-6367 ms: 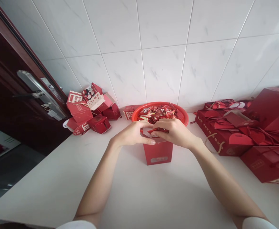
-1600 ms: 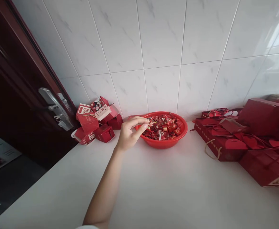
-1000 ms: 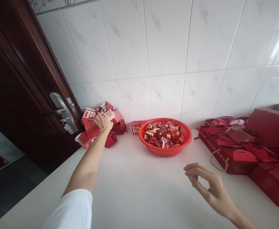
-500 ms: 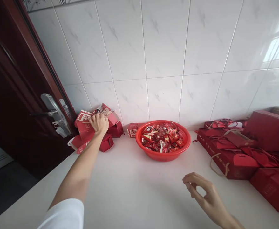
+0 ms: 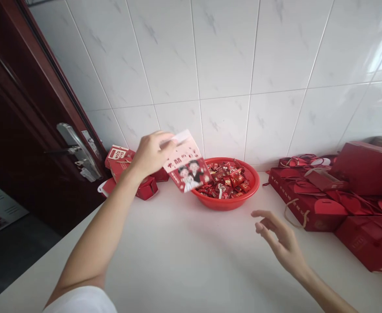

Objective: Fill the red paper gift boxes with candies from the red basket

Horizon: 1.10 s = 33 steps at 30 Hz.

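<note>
Pinching a printed carton [image 5: 188,166] by its pale top, the fingers of the left hand [image 5: 150,154] hold it tilted below them. To their right sits a red basket [image 5: 225,204]; before it, the right hand [image 5: 284,243] hovers, fingers curved and parted.

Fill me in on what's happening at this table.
A person's left hand holds a printed cardboard box up by its top end, tilted, partly hiding the left rim of a red plastic basket. Wrapped sweets are heaped in the basket. The right hand holds nothing, fingers loosely curled, over the white table. Small red boxes lie to the left; larger red gift boxes crowd the right.
</note>
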Each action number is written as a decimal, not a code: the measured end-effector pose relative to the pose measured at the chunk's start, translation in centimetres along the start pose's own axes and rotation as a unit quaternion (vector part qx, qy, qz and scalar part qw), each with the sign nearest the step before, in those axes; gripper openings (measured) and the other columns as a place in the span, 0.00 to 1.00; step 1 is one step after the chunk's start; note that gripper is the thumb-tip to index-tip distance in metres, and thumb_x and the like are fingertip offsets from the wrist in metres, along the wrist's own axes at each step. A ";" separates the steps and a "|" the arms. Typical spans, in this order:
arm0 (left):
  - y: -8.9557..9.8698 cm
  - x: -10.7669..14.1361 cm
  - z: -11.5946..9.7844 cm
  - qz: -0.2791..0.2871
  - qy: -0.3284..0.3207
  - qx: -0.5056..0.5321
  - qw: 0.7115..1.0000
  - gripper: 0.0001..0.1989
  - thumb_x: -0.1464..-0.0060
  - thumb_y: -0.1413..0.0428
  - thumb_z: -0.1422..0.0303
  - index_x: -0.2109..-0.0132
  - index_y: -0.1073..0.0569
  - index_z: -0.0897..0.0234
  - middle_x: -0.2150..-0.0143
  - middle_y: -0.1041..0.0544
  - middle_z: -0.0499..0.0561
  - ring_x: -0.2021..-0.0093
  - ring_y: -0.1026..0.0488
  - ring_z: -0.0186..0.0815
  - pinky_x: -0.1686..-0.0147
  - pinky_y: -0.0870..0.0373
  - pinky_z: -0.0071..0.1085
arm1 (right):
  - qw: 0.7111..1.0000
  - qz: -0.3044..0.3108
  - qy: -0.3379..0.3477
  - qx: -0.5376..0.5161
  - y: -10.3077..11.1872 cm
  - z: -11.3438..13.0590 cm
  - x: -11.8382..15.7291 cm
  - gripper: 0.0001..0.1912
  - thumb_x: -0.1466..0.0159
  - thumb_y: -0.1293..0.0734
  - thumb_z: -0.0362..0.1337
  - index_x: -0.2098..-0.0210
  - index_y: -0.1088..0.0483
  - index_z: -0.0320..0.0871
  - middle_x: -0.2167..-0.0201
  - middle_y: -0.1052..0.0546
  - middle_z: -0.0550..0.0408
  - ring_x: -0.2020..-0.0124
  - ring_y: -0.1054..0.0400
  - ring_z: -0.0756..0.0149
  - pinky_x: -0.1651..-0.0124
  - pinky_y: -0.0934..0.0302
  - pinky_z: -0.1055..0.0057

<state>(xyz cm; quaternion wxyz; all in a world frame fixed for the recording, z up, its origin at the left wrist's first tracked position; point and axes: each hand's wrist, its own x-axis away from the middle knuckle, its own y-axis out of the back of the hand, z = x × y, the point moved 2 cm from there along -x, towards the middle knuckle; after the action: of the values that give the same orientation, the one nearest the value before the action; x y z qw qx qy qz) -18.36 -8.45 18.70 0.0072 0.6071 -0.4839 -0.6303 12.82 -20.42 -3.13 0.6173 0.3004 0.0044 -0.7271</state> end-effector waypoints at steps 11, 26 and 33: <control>-7.3 7.6 -9.5 0.196 -0.119 0.068 0.971 0.16 0.36 0.53 0.70 0.68 0.24 0.63 0.66 0.28 0.52 0.67 0.30 0.37 0.64 0.33 0.34 | 0.996 0.027 0.079 -0.045 -0.1 6.6 -5.4 0.21 0.35 0.33 0.55 0.57 0.28 0.44 0.74 0.28 0.56 0.72 0.35 0.66 0.67 0.38 0.69; -12.7 10.5 -4.0 0.341 0.176 0.399 0.833 0.14 0.46 0.39 0.59 0.57 0.23 0.63 0.67 0.22 0.50 0.65 0.24 0.37 0.68 0.28 0.29 | 0.958 0.170 -0.088 -0.215 -4.5 1.6 -6.3 0.29 0.41 0.32 0.61 0.80 0.39 0.43 0.82 0.35 0.60 0.78 0.40 0.71 0.73 0.42 0.72; -13.3 10.3 -3.9 0.250 0.211 0.412 0.850 0.14 0.48 0.39 0.57 0.62 0.23 0.64 0.63 0.21 0.52 0.65 0.25 0.37 0.71 0.30 0.28 | 0.992 0.075 -0.019 -0.100 -1.5 0.9 -10.8 0.20 0.36 0.35 0.52 0.74 0.30 0.42 0.75 0.25 0.53 0.74 0.35 0.67 0.68 0.39 0.70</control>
<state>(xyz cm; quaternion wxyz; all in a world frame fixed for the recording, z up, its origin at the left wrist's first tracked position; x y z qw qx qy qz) -10.37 -9.85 3.47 0.0160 0.5311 -0.8216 -0.2064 11.70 -10.77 1.80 0.6971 0.2225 0.0428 -0.6803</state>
